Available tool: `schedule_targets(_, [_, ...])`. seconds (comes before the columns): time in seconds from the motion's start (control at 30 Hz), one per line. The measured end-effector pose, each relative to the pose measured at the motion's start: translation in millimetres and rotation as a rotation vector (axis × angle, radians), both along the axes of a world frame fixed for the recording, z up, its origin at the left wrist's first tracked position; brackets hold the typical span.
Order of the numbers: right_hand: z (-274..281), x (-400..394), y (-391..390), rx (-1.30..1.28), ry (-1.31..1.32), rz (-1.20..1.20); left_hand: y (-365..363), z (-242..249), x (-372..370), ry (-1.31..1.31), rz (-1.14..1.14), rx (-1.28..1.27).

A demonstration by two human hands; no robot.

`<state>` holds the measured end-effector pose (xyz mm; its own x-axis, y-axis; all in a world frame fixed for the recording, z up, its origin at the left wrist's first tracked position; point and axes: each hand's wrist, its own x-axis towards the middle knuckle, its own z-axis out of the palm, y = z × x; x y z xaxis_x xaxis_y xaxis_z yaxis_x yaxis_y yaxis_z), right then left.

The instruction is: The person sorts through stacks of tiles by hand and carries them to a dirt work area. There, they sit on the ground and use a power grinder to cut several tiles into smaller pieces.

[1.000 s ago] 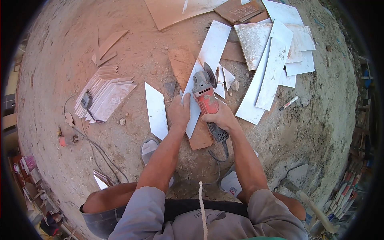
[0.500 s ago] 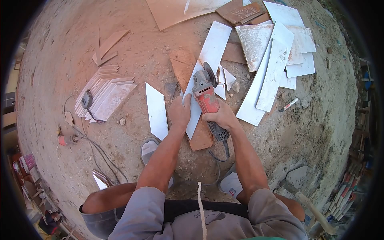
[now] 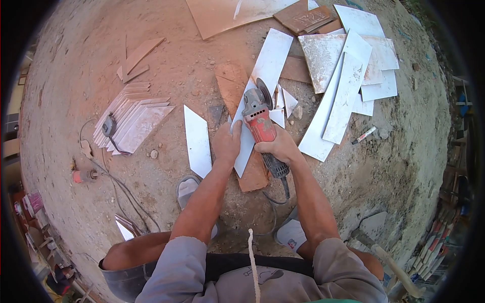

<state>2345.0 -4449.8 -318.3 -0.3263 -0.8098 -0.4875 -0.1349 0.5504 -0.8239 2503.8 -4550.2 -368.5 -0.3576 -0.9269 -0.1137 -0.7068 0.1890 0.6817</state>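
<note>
My right hand [image 3: 281,145] is wrapped round the red and grey body of an angle grinder [image 3: 262,126]. The grinder's dark disc [image 3: 264,94] stands on edge at the right side of a long white tile strip [image 3: 271,58]. My left hand [image 3: 226,142] grips the strip's left edge, thumb on top and fingers partly hidden. Beneath the strip lies a brown board [image 3: 252,174], dusty and slanting. A white tile piece with an angled end [image 3: 197,141] rests left of my left hand. Small triangular white offcuts [image 3: 289,102] lie just beyond the disc.
Stacked cut tiles [image 3: 144,121] lie at left, with a grey tool part [image 3: 108,126] on top. A second red tool [image 3: 85,175] and cables sit nearby. White tiles [image 3: 323,63] overlap at right, beside a marker [image 3: 364,135]. A large tile [image 3: 227,17] lies at the far side.
Almost nothing differs; the view has shifted very slightly. Both hands, the grinder and the strip keep the same places relative to one another.
</note>
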Motion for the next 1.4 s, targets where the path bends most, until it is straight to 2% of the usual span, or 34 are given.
schedule_targets(0.3, [9,-3,-8,0.053,0.066,0.041,-1,-3,0,0.005,-0.005,0.002])
schedule_targets(0.4, [9,-2,-9,-0.006,0.057,0.005,-1,-3,0,0.019,-0.011,-0.004])
schedule_targets(1.4, [21,-8,-22,0.058,0.004,0.022,0,-4,0,0.041,-0.012,-0.003])
